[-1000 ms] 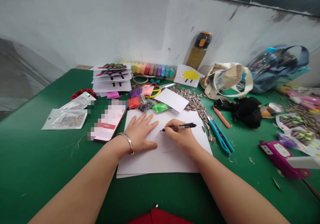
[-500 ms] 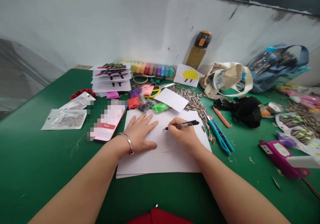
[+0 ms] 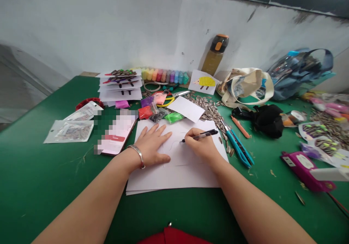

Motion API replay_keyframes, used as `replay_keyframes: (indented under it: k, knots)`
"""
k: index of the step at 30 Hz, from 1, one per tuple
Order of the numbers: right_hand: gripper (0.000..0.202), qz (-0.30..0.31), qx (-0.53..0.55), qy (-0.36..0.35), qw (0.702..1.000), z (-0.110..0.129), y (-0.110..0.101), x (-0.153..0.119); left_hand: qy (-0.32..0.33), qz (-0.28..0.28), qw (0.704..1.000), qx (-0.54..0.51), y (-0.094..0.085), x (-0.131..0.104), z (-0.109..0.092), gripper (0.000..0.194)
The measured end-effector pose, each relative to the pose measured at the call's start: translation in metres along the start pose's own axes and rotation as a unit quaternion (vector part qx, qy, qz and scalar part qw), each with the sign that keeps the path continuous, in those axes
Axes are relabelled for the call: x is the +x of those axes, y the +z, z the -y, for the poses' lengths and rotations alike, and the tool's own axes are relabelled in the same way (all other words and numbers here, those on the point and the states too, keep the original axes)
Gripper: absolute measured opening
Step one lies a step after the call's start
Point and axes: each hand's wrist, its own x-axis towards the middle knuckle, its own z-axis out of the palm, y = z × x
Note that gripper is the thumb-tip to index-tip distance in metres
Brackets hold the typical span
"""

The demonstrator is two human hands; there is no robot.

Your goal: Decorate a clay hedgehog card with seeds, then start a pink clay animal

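Note:
White paper [image 3: 163, 180] lies stacked in front of me on the green table. My left hand [image 3: 152, 146] rests flat on its left part with the fingers spread. A black pen [image 3: 203, 135] is pinched in my right hand [image 3: 200, 146], its tip on or just above the sheet. Near the tip runs a thin curved line, with faint straight strokes around it. To the left of my left hand lies a phone [image 3: 118, 138], partly blurred out. Small bags of coloured clay, one of them green [image 3: 173, 118], sit just beyond the paper beside a blank white card [image 3: 186, 108].
Sunflower seeds [image 3: 208, 107] spread behind and right of the paper, near a blue utility knife [image 3: 238, 146]. Stacked cards [image 3: 120, 93], a hedgehog picture [image 3: 203, 82], a bottle [image 3: 215, 56] and a cloth bag [image 3: 245, 86] stand along the wall. A purple glue gun [image 3: 305, 169] lies right.
The pen tip has moved slightly right, and the curved line on the paper is longer. My left hand stays in place. The whole view has shifted a little.

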Motion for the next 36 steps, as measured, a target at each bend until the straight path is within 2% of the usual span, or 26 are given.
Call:
replay_keyframes:
  k: [18, 27, 36]
  knots:
    - [0.008, -0.028, -0.011, 0.005, 1.000, -0.005, -0.002, 0.003, -0.004, 0.003, 1.000, -0.004, -0.002, -0.001, -0.001, 0.089]
    - [0.008, -0.051, -0.041, 0.031, 0.997, -0.002, -0.011, 0.004, -0.005, 0.005, 1.000, -0.001, -0.002, -0.001, -0.001, 0.088]
    - [0.008, -0.065, -0.052, 0.028, 0.996, -0.006, -0.020, 0.005, -0.002, 0.000, 1.000, -0.003, 0.000, 0.000, 0.000, 0.089]
